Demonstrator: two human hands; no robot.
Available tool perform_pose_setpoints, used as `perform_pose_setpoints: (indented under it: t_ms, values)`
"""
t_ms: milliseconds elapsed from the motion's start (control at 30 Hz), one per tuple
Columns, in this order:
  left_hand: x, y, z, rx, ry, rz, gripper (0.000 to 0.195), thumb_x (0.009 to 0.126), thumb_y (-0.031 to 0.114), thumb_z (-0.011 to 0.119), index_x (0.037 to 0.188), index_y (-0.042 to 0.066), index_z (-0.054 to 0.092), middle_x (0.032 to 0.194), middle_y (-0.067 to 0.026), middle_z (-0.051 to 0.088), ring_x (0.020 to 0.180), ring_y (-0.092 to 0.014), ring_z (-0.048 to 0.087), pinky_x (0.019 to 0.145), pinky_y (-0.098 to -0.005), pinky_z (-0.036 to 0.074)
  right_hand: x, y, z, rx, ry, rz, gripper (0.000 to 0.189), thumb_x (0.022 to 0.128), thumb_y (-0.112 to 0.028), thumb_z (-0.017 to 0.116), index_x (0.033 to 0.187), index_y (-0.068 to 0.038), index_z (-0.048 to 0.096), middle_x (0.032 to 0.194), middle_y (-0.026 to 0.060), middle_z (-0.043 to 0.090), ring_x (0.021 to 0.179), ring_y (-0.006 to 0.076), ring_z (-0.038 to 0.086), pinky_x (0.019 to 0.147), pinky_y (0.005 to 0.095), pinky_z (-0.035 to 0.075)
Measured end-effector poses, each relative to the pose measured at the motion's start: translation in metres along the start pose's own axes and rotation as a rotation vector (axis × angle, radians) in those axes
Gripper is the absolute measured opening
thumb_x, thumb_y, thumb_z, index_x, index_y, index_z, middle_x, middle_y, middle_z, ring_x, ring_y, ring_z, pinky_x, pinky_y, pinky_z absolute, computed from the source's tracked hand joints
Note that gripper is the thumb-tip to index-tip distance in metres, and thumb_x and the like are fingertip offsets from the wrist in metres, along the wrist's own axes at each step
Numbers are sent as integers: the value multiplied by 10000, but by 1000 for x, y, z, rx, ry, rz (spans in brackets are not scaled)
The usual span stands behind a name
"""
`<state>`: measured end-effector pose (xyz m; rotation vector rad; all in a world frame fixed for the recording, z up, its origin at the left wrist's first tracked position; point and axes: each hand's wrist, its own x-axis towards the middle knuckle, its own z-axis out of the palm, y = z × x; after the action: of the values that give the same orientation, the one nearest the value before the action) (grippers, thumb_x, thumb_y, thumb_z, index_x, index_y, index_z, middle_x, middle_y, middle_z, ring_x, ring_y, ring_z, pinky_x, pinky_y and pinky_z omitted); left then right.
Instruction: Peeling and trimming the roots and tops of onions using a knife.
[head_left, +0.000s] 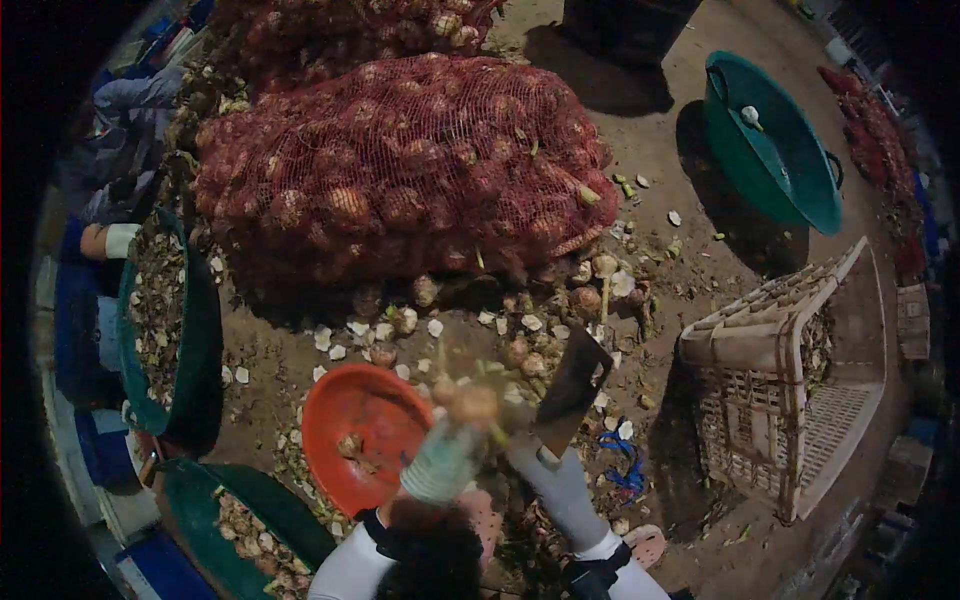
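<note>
My left hand (444, 459), in a pale green glove, grips a garlic bulb (476, 403) that is blurred; its stalk is hard to make out. In my right hand (551, 480), gloved in grey, is a cleaver (571, 390) with its broad dark blade pointing up and away from me. The blade is just right of the bulb; whether they touch I cannot tell. Partly behind my left hand, an orange basin (330, 442) holds a garlic bulb (350, 446). Loose bulbs (534, 365) and pale cut pieces lie on the ground beyond both hands.
A full red mesh sack of bulbs (405, 157) lies ahead. Green tubs with trimmings (201, 352) and bulbs (187, 499) stand left, near another person's gloved hand (120, 241). To the right are a tipped white plastic crate (750, 397), blue twine (626, 469) and a green tub (814, 165).
</note>
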<state>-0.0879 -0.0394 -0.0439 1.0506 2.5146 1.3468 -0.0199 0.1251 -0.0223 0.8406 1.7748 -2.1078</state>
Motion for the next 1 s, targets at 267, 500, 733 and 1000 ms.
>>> perform_pose_setpoints:
  t_ms: [267,500,733,1000]
  values:
    - [-9,51,-50,-880,-198,-710,519,716,138,665,1180,47,451,1172,-147,495,1113,-264,471,931,-403,395,-20,-50,-10,-994,-90,-686,342,567,-181,712,863,-117,552,757,87,564,708,284,575,592,379,454]
    - [-38,54,-54,-801,-233,-701,579,710,197,691,1206,48,431,1118,-128,525,1090,-234,489,924,-368,390,-22,-53,-3,-974,-123,-708,279,592,-179,689,813,-117,531,706,85,533,672,285,560,569,381,436]
    - [0,49,-30,-641,-167,-645,673,673,248,747,1217,43,408,1053,-103,556,1070,-198,506,916,-322,389,18,20,-33,-1023,-20,-338,239,682,-250,665,838,-91,577,687,105,581,695,310,581,618,380,462]
    - [12,56,-33,-1,-399,-223,806,691,410,684,1333,82,323,1332,-197,311,1290,-339,230,1041,-421,224,3,34,2,173,-143,40,251,849,-238,546,975,-24,583,895,32,594,781,109,560,715,259,452]
